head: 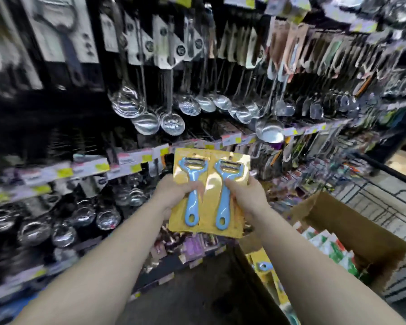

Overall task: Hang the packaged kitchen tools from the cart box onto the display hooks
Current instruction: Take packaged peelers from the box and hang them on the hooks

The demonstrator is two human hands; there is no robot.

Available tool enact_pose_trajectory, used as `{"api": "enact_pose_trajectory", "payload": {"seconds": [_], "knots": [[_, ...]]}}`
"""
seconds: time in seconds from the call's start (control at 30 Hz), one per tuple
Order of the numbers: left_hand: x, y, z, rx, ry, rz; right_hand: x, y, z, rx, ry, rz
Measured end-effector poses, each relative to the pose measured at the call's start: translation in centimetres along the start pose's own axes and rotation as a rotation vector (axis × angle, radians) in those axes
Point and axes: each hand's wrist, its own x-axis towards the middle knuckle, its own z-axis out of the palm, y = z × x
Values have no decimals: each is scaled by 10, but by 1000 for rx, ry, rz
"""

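I hold two stacks of yellow carded peelers side by side in front of the display. My left hand (174, 193) grips the left peeler pack (190, 174), thumb across its blue handle. My right hand (246, 195) grips the right peeler pack (230, 179) the same way. Each card shows a blue Y-shaped peeler with its blade at the top. Below my right arm stands the open cardboard cart box (338, 221), with another yellow peeler pack (263, 266) and red-green packets inside. The view is motion-blurred.
Hooks on the wall carry steel ladles and skimmers (150, 118) and carded utensils (164, 43). Price-tag rails (92, 167) run across the shelves, with steel bowls (85, 214) below left. The wire cart (384, 198) is at right.
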Motion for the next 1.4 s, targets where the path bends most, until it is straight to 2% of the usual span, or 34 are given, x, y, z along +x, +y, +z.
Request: {"api": "enact_pose_trajectory", "payload": {"seconds": [0.3,0.4,0.53,0.7,0.9,1.4], "knots": [[-61,22,-235,14,377,113,-69,-68,230,48,-346,-147],[-90,31,-304,20,450,181,-96,-90,294,73,-443,-148],[-126,50,-377,-15,568,254,-129,-121,362,127,-570,-188],[-157,71,-445,-24,628,360,-167,-161,412,156,-656,-283],[-171,108,-478,-26,641,463,-186,-211,430,225,-658,-419],[-139,148,-466,-6,719,583,-148,-272,420,285,-659,-594]]}}
